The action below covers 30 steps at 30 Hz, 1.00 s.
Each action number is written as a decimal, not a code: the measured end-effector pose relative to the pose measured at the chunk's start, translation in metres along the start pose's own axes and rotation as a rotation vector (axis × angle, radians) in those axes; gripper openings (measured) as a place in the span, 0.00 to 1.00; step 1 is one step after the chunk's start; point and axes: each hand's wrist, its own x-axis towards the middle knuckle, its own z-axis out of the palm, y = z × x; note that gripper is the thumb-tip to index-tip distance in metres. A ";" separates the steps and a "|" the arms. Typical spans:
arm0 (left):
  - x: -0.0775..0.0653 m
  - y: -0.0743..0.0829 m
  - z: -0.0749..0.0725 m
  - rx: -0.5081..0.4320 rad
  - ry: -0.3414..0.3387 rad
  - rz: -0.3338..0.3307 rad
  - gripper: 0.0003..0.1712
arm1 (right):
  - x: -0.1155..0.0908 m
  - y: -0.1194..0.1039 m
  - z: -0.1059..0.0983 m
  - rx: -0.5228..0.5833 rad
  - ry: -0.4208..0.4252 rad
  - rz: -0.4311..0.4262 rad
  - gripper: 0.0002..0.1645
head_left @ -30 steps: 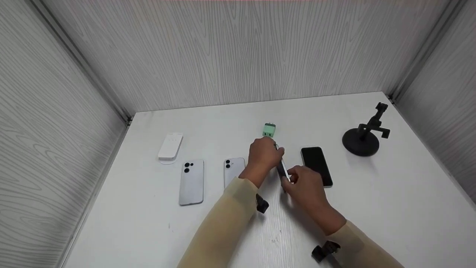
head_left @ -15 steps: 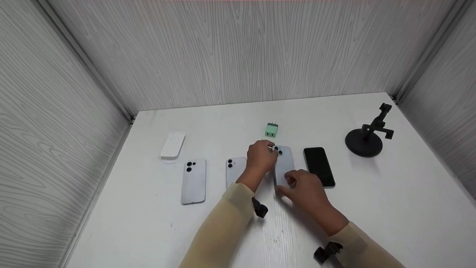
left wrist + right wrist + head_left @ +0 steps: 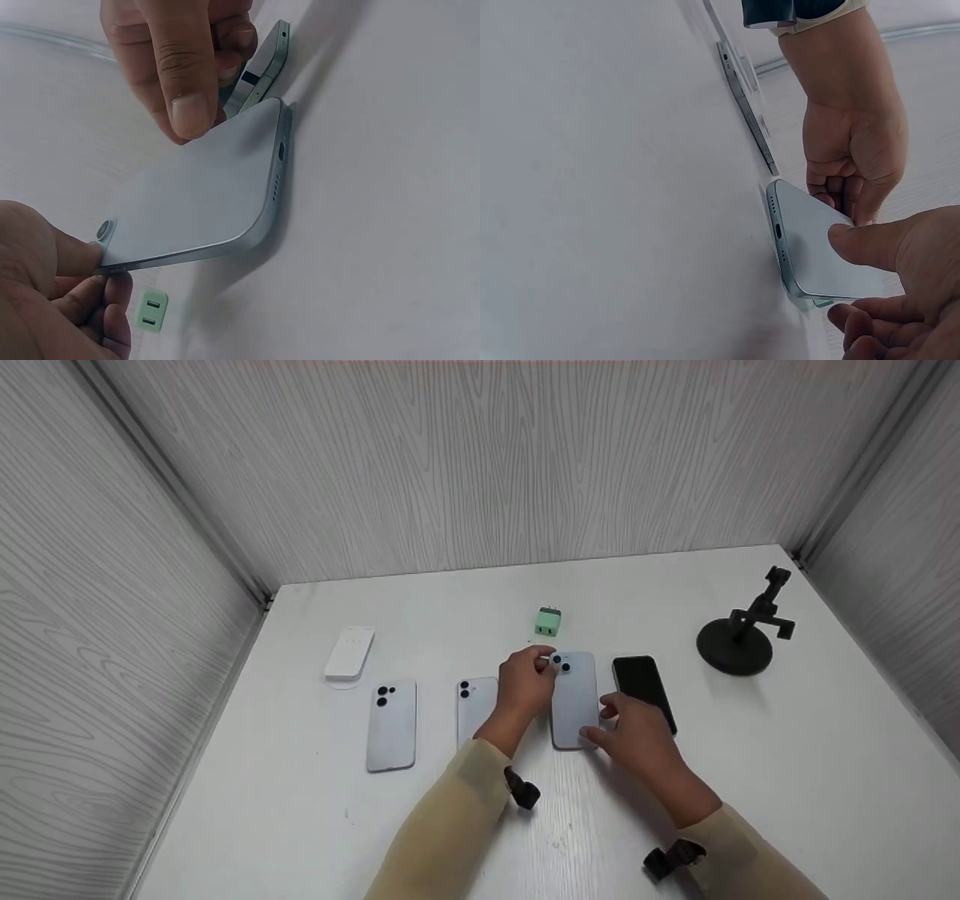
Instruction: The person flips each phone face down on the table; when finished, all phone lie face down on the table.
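Observation:
A pale blue smartphone is back up in the middle of the table, its two camera lenses at the far left corner. My left hand pinches that corner between thumb and fingers, as the left wrist view shows. At the near right edge is my right hand. Its thumb overlaps the phone's back, while its loosely bent fingers sit apart beyond the side edge. Just right of it lies a black-screened smartphone, partly covered by my right hand. A lilac smartphone is half hidden behind my left wrist.
A green charger plug lies beyond the held phone. To the left are another pale smartphone and a white charging pad. A black stand rises at the right. Grey wood-grain panels wall the table at the back and sides.
The pale blue phone has turned from edge-on to back up and come down flatter. My right hand has loosened and shifted right, its fingers spreading away from the phone's edge.

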 end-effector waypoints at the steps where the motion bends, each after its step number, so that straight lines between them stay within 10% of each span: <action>1: -0.001 0.000 0.000 0.000 0.000 -0.002 0.18 | -0.001 0.000 0.001 -0.003 -0.017 0.004 0.36; 20: -0.001 -0.005 -0.005 0.042 -0.027 0.039 0.21 | 0.000 0.003 0.013 0.004 -0.044 -0.063 0.39; 30: -0.016 -0.010 -0.013 0.142 -0.197 0.078 0.46 | 0.001 0.007 0.008 -0.044 -0.027 -0.110 0.39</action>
